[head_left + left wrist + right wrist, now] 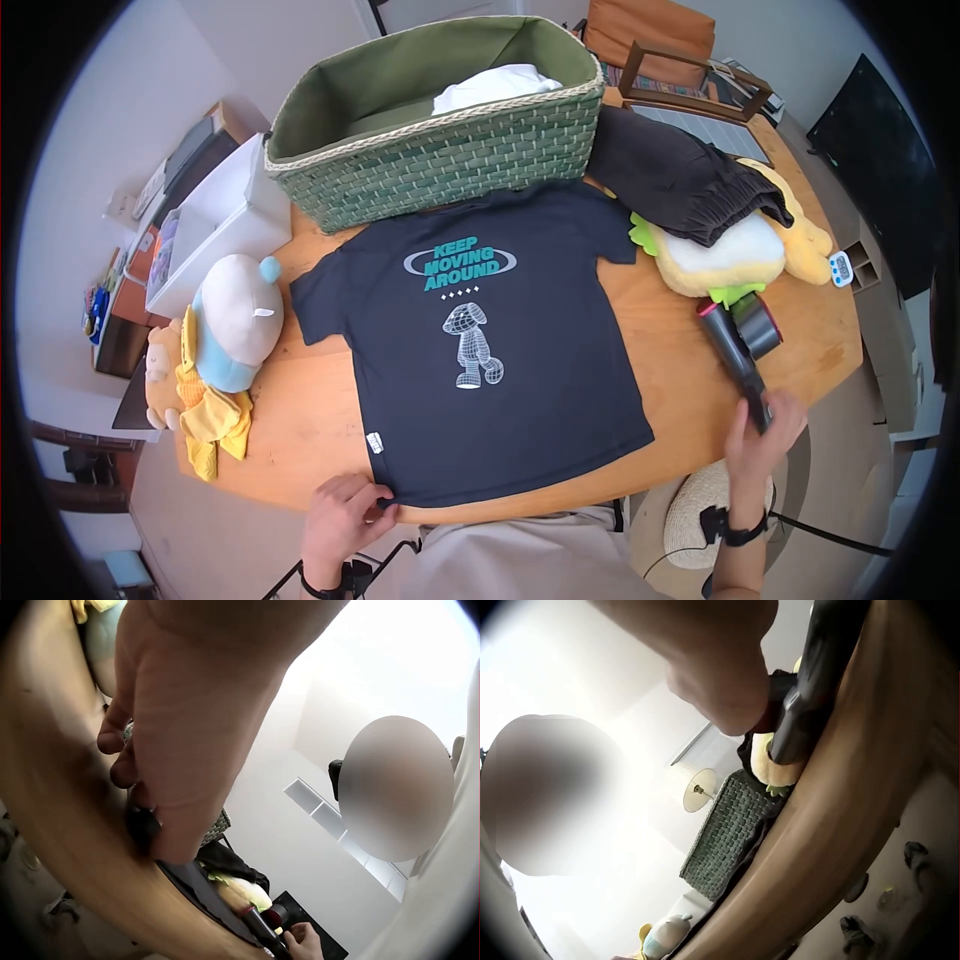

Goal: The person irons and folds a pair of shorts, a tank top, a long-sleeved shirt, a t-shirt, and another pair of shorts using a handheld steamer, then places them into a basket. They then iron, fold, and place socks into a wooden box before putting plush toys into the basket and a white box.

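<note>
A dark T-shirt with green "KEEP MOVING AROUND" lettering and a white wireframe dog figure is spread flat on the wooden table. My left hand pinches its lower left hem corner at the table's front edge; in the left wrist view the fingertips meet dark cloth. At the right, my right hand grips the handle end of a dark handheld device, which has a long body, a short cylinder beside it and red trim. The right wrist view shows this device close beside the hand, its lower end hidden.
A green woven basket holding white cloth stands behind the shirt. Black elastic-waist clothing lies over plush toys at right. A blue-and-white plush, yellow cloth and white box are at left.
</note>
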`<action>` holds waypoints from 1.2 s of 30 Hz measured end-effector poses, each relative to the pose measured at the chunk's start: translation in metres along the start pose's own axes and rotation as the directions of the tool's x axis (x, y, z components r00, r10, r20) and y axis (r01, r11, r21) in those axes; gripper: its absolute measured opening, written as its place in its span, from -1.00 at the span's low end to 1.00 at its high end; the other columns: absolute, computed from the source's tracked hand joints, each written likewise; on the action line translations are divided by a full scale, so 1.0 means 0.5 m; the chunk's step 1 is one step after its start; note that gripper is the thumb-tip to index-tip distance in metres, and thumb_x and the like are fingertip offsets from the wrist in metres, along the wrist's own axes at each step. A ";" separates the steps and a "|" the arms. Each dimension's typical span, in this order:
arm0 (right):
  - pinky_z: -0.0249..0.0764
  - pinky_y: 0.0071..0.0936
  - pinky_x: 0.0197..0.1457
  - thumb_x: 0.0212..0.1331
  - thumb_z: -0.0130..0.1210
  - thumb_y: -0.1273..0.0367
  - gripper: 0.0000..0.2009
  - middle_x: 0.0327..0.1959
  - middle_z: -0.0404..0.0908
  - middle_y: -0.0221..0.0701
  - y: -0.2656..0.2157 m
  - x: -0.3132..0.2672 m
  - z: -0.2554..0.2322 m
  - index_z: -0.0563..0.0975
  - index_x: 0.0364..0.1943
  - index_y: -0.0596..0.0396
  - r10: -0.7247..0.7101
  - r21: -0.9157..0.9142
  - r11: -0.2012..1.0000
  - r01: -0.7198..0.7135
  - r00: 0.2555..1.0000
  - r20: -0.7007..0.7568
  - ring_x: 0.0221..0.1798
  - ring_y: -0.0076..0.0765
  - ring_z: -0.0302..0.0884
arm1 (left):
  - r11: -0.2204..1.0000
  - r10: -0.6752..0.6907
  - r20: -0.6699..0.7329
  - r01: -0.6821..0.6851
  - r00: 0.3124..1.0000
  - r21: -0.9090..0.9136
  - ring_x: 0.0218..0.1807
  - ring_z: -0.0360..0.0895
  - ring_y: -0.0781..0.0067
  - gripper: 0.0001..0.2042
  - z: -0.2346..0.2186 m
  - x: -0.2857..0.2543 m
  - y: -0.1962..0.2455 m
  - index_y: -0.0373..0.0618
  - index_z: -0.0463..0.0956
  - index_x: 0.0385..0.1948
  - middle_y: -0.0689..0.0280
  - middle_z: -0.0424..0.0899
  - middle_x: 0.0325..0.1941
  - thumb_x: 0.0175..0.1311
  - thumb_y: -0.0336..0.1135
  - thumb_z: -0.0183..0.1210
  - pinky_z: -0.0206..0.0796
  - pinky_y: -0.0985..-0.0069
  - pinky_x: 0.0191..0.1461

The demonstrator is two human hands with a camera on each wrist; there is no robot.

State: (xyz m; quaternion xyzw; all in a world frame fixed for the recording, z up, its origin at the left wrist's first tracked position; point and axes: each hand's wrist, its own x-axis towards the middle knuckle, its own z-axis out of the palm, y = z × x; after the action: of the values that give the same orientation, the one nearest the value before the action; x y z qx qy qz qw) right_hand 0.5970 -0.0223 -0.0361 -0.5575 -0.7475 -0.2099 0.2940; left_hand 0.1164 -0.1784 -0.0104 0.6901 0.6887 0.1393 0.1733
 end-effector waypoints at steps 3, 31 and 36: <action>0.27 -0.19 -0.32 -0.14 0.36 0.49 -0.78 -0.41 0.55 -0.34 -0.162 0.010 -0.020 0.59 -0.35 0.01 -0.287 0.667 0.741 0.080 0.935 0.207 -0.36 -0.11 0.50 | 0.993 0.107 0.013 -0.108 0.994 0.043 -0.52 0.55 0.36 -0.83 -0.001 0.020 0.014 -0.03 0.58 -0.51 0.44 0.51 -0.64 -0.08 -0.36 0.43 0.38 0.42 -0.35; 0.48 -0.24 -0.46 0.25 0.19 0.31 -0.79 -0.60 0.55 -0.26 -0.455 -0.050 0.014 0.51 -0.40 0.17 -0.922 0.988 0.089 -0.128 0.365 0.130 -0.49 -0.10 0.63 | 0.568 -0.747 -0.136 0.518 0.651 -0.639 -0.45 0.48 0.46 -0.74 -0.100 0.144 -0.273 -0.20 0.53 -0.19 0.36 0.58 -0.43 0.37 -0.17 0.20 0.38 0.45 -0.36; 0.52 -0.05 -0.30 0.22 0.23 0.23 -0.71 -0.46 0.65 -0.06 -0.441 0.000 -0.013 0.59 -0.47 0.20 -0.902 0.892 -0.122 -0.434 0.423 0.082 -0.34 0.12 0.65 | 0.158 -0.785 0.023 0.236 0.619 -0.959 -0.20 0.67 0.45 -0.73 -0.169 0.075 -0.292 -0.15 0.51 -0.04 0.28 0.71 -0.19 0.40 -0.18 0.11 0.52 0.53 -0.18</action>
State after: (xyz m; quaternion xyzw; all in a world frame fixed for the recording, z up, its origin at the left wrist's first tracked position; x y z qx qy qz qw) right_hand 0.3872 -0.0905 -0.0278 0.0387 -0.7743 0.6198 0.1218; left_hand -0.0512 -0.1381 0.0009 0.1211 0.7077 0.5867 0.3745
